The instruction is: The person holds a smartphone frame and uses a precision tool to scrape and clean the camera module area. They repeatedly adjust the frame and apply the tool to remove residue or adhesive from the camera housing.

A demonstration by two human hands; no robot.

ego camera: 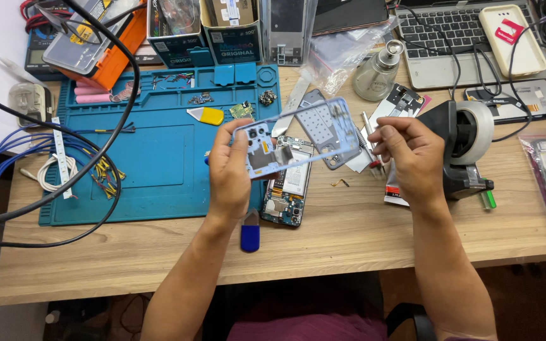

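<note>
Two hands, wooden desk [349, 252], blue mat [153, 170]

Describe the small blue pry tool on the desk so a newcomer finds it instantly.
Start at the blue work mat on the wooden desk. Just past its lower right corner, below the left hand, lies the pry tool. It has a dark blue rounded handle with a short grey blade, unlike the yellow pick on the mat.

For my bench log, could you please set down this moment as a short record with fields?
Left hand: left hand holds a pale blue phone frame by one end
Right hand: right hand pinches tweezers next to the frame's other end
Under the frame: opened phone flat on the wooden desk
Left of it: blue work mat
Right of it: tape dispenser
Near edge: blue pry tool
</note>
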